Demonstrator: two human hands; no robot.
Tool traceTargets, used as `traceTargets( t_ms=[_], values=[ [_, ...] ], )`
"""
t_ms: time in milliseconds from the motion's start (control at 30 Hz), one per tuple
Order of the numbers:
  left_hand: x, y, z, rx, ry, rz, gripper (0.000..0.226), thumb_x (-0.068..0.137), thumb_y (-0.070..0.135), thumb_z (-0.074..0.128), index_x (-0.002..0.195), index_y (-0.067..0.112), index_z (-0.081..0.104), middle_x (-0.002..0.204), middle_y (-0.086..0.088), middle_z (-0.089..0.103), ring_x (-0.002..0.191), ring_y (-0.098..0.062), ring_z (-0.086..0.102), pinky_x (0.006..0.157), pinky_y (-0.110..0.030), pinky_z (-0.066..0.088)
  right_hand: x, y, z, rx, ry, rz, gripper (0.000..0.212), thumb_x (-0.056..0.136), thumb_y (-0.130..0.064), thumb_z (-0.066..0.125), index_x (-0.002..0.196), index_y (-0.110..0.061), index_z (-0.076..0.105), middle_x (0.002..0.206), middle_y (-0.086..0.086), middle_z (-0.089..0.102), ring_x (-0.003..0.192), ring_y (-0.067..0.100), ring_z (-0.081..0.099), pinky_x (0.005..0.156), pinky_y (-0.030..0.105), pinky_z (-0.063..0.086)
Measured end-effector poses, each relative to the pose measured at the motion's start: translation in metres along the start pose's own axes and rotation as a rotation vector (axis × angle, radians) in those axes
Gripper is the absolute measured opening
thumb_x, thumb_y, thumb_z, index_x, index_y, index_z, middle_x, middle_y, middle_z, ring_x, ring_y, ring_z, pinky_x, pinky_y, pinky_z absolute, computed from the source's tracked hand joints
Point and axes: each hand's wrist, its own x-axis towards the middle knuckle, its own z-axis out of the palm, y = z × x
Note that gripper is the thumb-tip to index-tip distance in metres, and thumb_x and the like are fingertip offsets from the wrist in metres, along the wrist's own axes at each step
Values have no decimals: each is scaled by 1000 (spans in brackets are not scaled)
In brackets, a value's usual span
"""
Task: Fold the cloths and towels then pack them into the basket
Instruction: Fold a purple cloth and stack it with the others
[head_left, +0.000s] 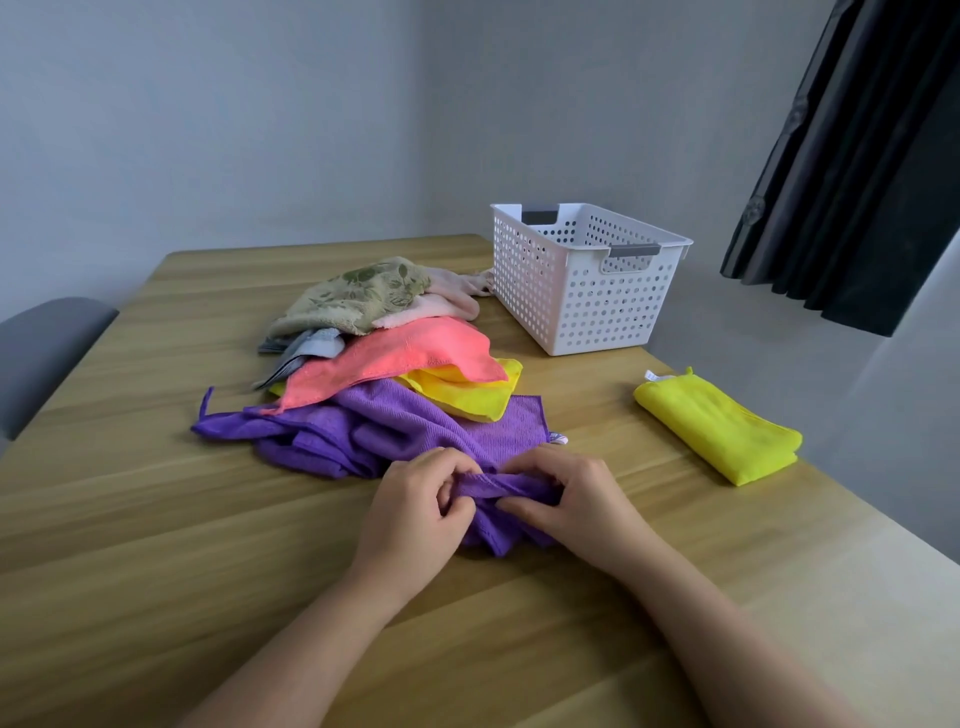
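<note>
A crumpled purple cloth (374, 431) lies in the middle of the wooden table (130, 519). My left hand (415, 512) and my right hand (563, 496) both pinch its near edge, close together. Behind it sits a heap with a coral cloth (400, 358), a yellow cloth (467, 395), a green leaf-patterned towel (358, 296), a pale pink towel (447, 301) and a grey-blue cloth (306, 351). A folded yellow-green cloth (719, 428) lies apart at the right. The white perforated basket (582, 296) stands at the back right, its visible interior empty.
A grey chair back (41, 353) stands at the table's left edge. A dark curtain (862, 166) hangs at the far right, beyond the table. Grey walls meet in a corner behind the basket.
</note>
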Motion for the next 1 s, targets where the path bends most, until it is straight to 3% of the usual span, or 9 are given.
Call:
traceTargets(
  t_ms=[167,233,333,467,567,733,867,933,1000],
  values=[
    [2,-3,-1,37,120,-49,30,67,5,62,66,23,38,59,10,40,56,-15,42,53,-25,35,-1,-3,-4,95,-129,-13,21,79,-16,68,92,-32,64,83,-20,62,76,0,58,68,14,43],
    [5,-4,-3,-5,167,18,24,66,5,56,61,19,36,74,6,48,65,-9,48,61,-26,40,-1,-2,-5,107,-153,-5,20,79,-19,68,89,-35,61,81,-19,61,74,2,56,66,17,43],
    [6,-6,-6,-141,199,46,20,69,9,48,60,17,32,97,-1,64,98,-10,60,80,-24,45,0,0,-7,62,-207,10,19,79,-25,71,89,-37,59,76,-23,56,70,-1,54,63,15,40],
    [8,-9,-8,-200,334,3,33,72,4,48,64,27,26,78,-6,56,91,-5,57,72,-19,41,1,4,-5,-121,-148,-10,26,77,-26,73,102,-25,65,81,-27,52,74,-8,52,69,12,41],
    [9,-13,-11,-224,392,-79,37,71,-4,48,63,24,25,74,-7,54,89,8,56,70,-10,37,2,9,-6,-234,7,17,23,76,-25,74,98,-23,68,87,-13,61,81,8,58,71,28,48],
    [9,-15,-10,-302,434,-255,28,72,2,44,62,19,25,60,0,35,88,16,54,64,-7,35,6,24,-2,-499,47,5,20,74,-28,76,92,-19,69,88,-1,62,87,23,60,74,31,36],
    [14,-15,-15,-271,477,-347,28,77,-11,44,79,17,42,78,9,48,75,8,48,70,-6,34,6,25,-5,-235,143,56,10,82,-15,70,89,-12,63,82,0,61,77,20,55,102,36,34],
    [15,-11,-19,-238,441,-351,40,76,-20,39,94,15,47,91,14,51,82,9,48,78,-1,33,4,22,-6,-151,217,101,9,85,-15,67,91,-11,61,77,2,61,71,21,51,89,26,38],
    [16,-11,-19,-145,353,-311,48,72,-22,37,96,17,51,97,11,54,92,-4,50,84,-7,34,1,19,-6,-186,224,142,13,85,-22,67,94,-15,60,77,0,61,71,19,49,68,27,37]
  ],
)
